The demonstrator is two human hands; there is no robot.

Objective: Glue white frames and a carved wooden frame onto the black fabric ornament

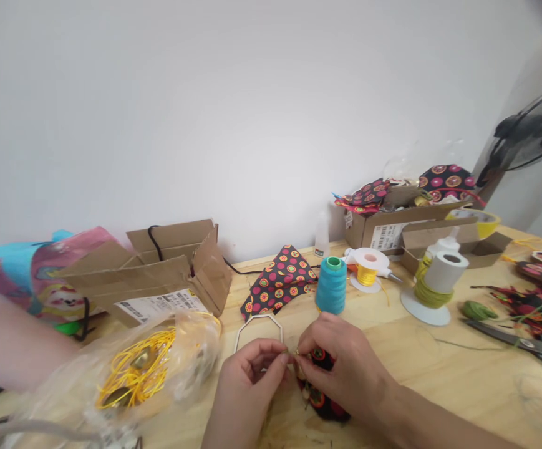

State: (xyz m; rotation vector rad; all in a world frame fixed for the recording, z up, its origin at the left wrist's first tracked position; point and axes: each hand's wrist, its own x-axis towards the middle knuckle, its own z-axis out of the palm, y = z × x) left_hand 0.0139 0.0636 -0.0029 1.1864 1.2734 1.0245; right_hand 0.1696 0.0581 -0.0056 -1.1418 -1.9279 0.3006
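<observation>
My left hand [254, 386] and my right hand [345, 358] meet over the table, thumbs and fingertips pinched close together. Between them is something small and brownish, too small to name. Under my right hand lies a black piece of patterned fabric [324, 399] with red and orange circles, partly hidden by my fingers. A pale wooden octagonal frame [259, 317] lies just behind my left hand. Beyond it sits a folded piece of the same kind of patterned cloth [282, 280]. Right of that stands a cone of turquoise thread [331, 288].
At left are a cardboard box [181, 274] and a plastic bag [196, 355] with yellow cord and bells. At right stand a yellow ribbon spool [367, 274], a green cord spool [434, 290], scissors [527, 343] and a filled box [368, 227]. A fan [532, 128] is at far right.
</observation>
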